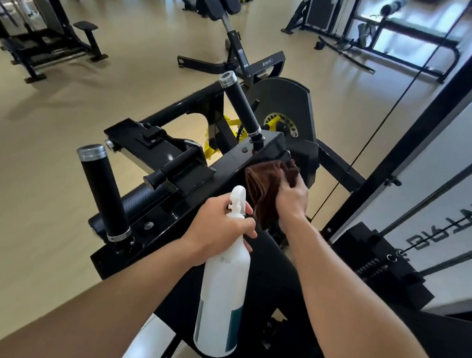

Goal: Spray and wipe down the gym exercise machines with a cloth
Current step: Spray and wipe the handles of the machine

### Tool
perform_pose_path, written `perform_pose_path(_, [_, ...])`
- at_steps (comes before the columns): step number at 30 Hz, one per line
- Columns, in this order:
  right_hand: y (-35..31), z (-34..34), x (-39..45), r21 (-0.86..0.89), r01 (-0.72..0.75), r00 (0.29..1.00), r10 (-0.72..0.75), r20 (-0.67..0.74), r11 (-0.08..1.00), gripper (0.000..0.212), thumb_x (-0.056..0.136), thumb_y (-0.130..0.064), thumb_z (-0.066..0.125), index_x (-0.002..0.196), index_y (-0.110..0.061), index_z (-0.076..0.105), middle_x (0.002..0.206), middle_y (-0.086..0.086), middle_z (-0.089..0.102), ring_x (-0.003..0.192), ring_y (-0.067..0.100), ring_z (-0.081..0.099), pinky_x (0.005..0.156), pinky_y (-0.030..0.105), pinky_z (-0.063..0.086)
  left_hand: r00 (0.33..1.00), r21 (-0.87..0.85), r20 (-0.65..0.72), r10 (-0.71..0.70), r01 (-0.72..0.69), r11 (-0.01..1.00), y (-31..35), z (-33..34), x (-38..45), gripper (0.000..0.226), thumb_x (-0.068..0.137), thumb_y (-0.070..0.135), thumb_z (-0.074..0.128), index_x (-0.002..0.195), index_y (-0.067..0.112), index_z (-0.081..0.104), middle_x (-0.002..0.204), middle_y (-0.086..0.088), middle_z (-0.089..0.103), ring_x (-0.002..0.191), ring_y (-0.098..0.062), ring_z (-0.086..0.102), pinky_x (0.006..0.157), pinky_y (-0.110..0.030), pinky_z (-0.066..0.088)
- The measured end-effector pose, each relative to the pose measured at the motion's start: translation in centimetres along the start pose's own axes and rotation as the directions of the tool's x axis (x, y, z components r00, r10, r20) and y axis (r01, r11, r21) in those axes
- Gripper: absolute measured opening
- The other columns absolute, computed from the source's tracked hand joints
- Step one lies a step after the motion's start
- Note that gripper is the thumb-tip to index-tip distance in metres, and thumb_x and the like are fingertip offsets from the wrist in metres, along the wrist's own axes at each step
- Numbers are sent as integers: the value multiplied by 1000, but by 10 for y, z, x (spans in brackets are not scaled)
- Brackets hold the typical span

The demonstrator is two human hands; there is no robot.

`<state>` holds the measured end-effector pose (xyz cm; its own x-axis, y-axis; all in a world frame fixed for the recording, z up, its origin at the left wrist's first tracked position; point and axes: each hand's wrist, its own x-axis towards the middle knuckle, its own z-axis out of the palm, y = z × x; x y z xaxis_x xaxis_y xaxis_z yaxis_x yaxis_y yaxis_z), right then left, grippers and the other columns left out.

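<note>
Our right hand (292, 196) presses the bunched brown cloth (266, 188) against the black crossbar (230, 166), whose long axis runs down-left from there; our left hand (220, 227), nearer us, grips the spray bottle (222, 290) by its neck.

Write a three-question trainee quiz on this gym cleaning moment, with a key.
1. True or false: the left hand grips the white spray bottle by its neck.
2. What colour is the cloth under the right hand?
3. The cloth is pressed on: A) the floor, B) the black machine frame, C) a handle.

Key: 1 true; 2 brown; 3 B.
</note>
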<state>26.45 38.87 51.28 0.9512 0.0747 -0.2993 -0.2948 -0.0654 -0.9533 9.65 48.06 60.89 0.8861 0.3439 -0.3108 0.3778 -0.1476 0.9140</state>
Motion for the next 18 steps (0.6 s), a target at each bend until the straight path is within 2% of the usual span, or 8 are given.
perform_pose_path(2, [25,-14,-26,181,-164,985,152,77,970,33,100,-45,65,124,-23,72,105,7,79,98,29,76,91,51,61,1000,10,27,12,-12,1000,4,6,4,24,79,-1,70,100,7,64,67,-3,72,65,-36,76,63,-37,61])
perform_pose_path(4, [60,-27,-55,337,-392,917,334,218,856,50,97,-54,64,128,-16,70,113,17,77,102,37,74,89,53,60,999,-6,35,17,-17,1000,10,13,10,21,81,0,68,101,7,65,71,-6,75,66,-36,76,65,-39,63])
perform_pose_path(7, [107,-45,-93,415,-603,795,470,384,682,80,84,-72,65,140,-15,65,137,22,65,127,43,62,114,58,43,1000,-37,18,23,-22,999,17,21,21,12,84,4,67,96,4,67,77,-13,76,68,-36,76,72,-47,64])
perform_pose_path(8, [115,-51,-105,418,-649,759,505,410,636,86,81,-77,65,140,-15,65,140,21,63,131,44,59,117,59,39,1000,-56,13,17,-16,998,20,23,24,10,83,5,67,93,2,67,76,-14,75,68,-36,76,74,-50,65])
perform_pose_path(11, [118,-70,-127,412,-695,718,552,423,589,87,84,-80,57,136,-11,67,136,23,66,127,44,62,116,59,41,1000,-122,9,-20,21,992,25,30,31,6,81,3,66,87,0,66,67,-14,72,65,-35,74,76,-51,63])
perform_pose_path(15, [101,-91,-136,453,-634,773,539,336,627,75,95,-72,46,126,-9,72,125,21,72,121,41,66,115,55,43,1000,-116,-10,-5,4,993,25,36,29,5,83,5,67,87,4,66,72,-17,74,64,-33,75,73,-45,64])
perform_pose_path(18, [91,-100,-132,491,-594,800,530,280,637,74,95,-72,47,122,-8,74,120,21,74,116,40,67,106,53,49,999,-98,-39,-5,1,995,18,36,23,6,81,4,68,86,1,65,71,-19,74,63,-32,74,70,-43,64])
